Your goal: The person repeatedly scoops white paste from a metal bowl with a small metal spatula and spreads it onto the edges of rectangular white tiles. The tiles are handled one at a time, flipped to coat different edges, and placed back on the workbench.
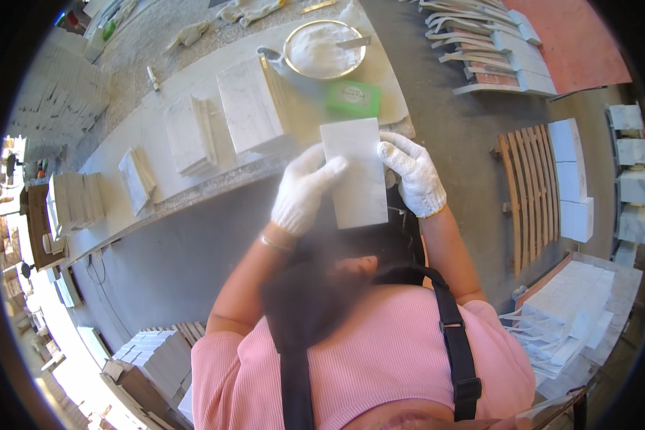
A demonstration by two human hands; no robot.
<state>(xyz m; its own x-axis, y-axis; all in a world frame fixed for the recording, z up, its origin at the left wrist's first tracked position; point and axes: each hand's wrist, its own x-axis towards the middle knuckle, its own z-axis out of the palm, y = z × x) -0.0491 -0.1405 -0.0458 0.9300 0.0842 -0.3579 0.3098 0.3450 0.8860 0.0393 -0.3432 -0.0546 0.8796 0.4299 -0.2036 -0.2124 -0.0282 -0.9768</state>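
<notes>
Between my two gloved hands I hold a white marble tile (358, 183), a flat rectangle raised in front of my body near the table edge. My left hand (301, 188), in a white knit glove, grips its left side with the thumb lying over the face. At the upper right edge of the tile, my right hand (413, 174) holds on with the thumb in front; its fingers are partly hidden. Just beyond the tile on the table lies a green box (353, 98). A bowl of white powder or paste (321, 56) with a flat scraper (352, 43) in it stands behind.
Stacks of marble tiles stand along the table (150, 129), the nearest stack (251, 104) left of the bowl. Gloves (247, 10) lie at the far side. On the right floor are a wooden pallet (530, 193), white blocks (572, 175) and a strapped stack (566, 308).
</notes>
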